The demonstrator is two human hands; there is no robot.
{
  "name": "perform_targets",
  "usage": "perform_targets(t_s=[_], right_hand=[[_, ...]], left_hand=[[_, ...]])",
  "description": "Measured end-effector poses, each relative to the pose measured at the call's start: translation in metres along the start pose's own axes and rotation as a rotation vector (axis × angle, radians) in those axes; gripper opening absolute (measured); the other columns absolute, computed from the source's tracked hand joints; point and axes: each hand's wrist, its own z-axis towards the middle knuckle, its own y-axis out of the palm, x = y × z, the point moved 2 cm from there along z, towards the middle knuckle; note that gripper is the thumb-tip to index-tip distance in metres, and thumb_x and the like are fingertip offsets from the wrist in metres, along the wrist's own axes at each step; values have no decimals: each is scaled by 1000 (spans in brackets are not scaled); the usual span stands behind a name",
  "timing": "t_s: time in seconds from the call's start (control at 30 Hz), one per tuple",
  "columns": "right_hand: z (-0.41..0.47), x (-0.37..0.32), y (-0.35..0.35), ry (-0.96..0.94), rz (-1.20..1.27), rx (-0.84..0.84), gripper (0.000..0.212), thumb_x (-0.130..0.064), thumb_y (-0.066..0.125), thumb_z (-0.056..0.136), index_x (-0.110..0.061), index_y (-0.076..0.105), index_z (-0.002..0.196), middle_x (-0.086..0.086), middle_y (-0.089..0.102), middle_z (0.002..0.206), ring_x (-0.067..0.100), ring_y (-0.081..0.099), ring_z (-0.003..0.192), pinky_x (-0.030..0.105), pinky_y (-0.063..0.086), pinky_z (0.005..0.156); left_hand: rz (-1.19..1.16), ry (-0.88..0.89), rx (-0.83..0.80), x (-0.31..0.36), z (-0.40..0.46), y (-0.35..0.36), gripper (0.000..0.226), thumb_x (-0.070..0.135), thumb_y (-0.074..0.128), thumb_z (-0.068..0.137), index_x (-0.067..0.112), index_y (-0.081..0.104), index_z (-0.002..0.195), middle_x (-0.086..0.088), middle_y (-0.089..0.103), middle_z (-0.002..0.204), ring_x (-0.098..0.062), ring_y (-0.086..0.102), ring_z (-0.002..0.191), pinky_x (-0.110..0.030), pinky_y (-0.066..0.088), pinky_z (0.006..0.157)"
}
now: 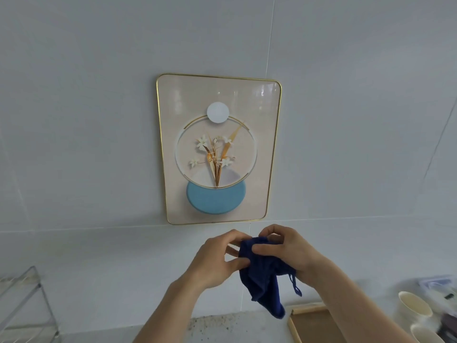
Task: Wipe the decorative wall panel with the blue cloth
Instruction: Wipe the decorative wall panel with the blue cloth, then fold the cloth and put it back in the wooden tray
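The decorative wall panel (218, 149) hangs on the white tiled wall; it is beige with a thin gold frame, a white disc, a ring with gold and white flowers, and a light blue oval at the bottom. Just below it, both hands hold a dark blue cloth (264, 276) bunched up, with its lower part and a small loop hanging down. My left hand (217, 261) pinches the cloth's left edge. My right hand (284, 251) grips its top from the right. The cloth does not touch the panel.
A clear acrylic rack (24, 303) stands at the lower left. On the speckled counter (217, 325) lies a wooden tray (314, 323), with cream cups (415, 305) and other items at the lower right.
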Motion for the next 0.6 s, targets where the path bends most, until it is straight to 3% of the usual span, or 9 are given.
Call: perform_targets(t_s=[0.1, 0.2, 0.27, 0.4, 0.5, 0.6], right_hand=[[-8, 6, 2, 8, 65, -94, 30, -10, 89, 80, -7, 69, 102, 24, 77, 109, 31, 75, 83, 35, 61, 64], [-13, 13, -3, 8, 88, -166, 45, -13, 90, 76, -2, 67, 113, 26, 75, 115, 35, 75, 91, 39, 64, 74], [-16, 16, -8, 13, 53, -174, 42, -11, 88, 76, -1, 69, 112, 25, 75, 113, 35, 75, 93, 38, 64, 77], [-20, 22, -21, -14, -297, -116, 8, -8, 83, 86, -14, 78, 84, 6, 80, 79, 13, 69, 63, 21, 50, 53], [-20, 29, -43, -30, -549, -24, 20, -8, 80, 83, -21, 75, 69, -6, 75, 59, 6, 64, 48, 17, 50, 48], [-24, 43, -75, -36, -689, 60, 27, -8, 78, 82, -29, 71, 66, -15, 73, 55, 1, 63, 46, 12, 47, 49]], left_hand=[[-8, -13, 73, -3, -7, -5, 23, 28, 77, 91, 37, 70, 111, 20, 76, 104, -3, 71, 98, -38, 60, 96], [-44, -6, 101, -4, -11, -10, 12, 29, 75, 92, 32, 73, 104, 15, 78, 98, -7, 72, 95, -39, 59, 94], [-45, -5, 111, -4, -12, -12, 8, 26, 74, 93, 33, 74, 99, 14, 78, 95, -6, 72, 90, -37, 60, 91], [34, -13, 122, -5, -11, -14, 19, 24, 72, 94, 42, 70, 89, 18, 76, 88, -5, 70, 83, -34, 60, 85], [126, -48, 141, -9, -7, -12, 11, 27, 72, 94, 38, 72, 92, 19, 74, 86, -5, 68, 80, -34, 59, 82], [200, -89, 145, -15, -1, -8, 7, 30, 72, 94, 37, 72, 93, 22, 74, 85, -3, 66, 80, -32, 56, 78]])
